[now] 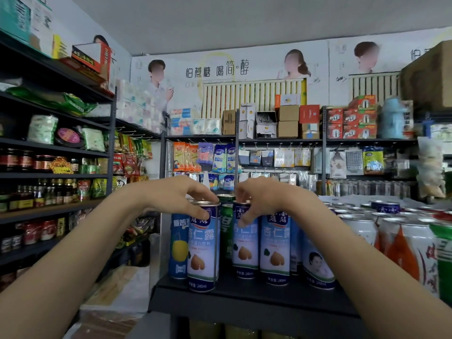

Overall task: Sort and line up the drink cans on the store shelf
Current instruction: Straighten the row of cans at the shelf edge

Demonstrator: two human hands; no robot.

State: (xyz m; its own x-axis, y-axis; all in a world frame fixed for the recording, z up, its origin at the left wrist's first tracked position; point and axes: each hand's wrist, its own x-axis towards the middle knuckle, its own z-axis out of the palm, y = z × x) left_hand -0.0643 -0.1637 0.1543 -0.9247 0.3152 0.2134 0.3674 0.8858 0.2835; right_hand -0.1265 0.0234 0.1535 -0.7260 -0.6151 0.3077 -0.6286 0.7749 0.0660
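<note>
Forearms: both reach in from the bottom corners, closest to me, meeting over the front of the shelf (244, 299).
Left hand (179, 195): its grip curls over the rim of the front blue can (202, 248), fingertips down on the upper label, holding the can from above.
Right hand (263, 198): its grip pinches the top of the second blue can (245, 243), one finger stretched down the label.
Task's things: the blue cans stand upright at the shelf's front left; a third blue can (275, 248) sits just beside the second; a green can (227, 231) is wedged between and behind the two held ones; a pear can (179, 245) stands at the far left, touching the front blue can.
Edge risk: the front blue can stands out ahead of its neighbours, near the lip; a forward tug, I reckon, could tip it off the shelf.
Knock-on risk: the cans are tall, narrow and tightly packed, so dragging one sideways may topple the pear can or the green one.
Grip risk: both holds are at the rim only; a smooth can might slip if lifted quickly.
Right side: white-and-orange cans (403, 250) crowd close, and a swinging elbow could bump them.
</note>
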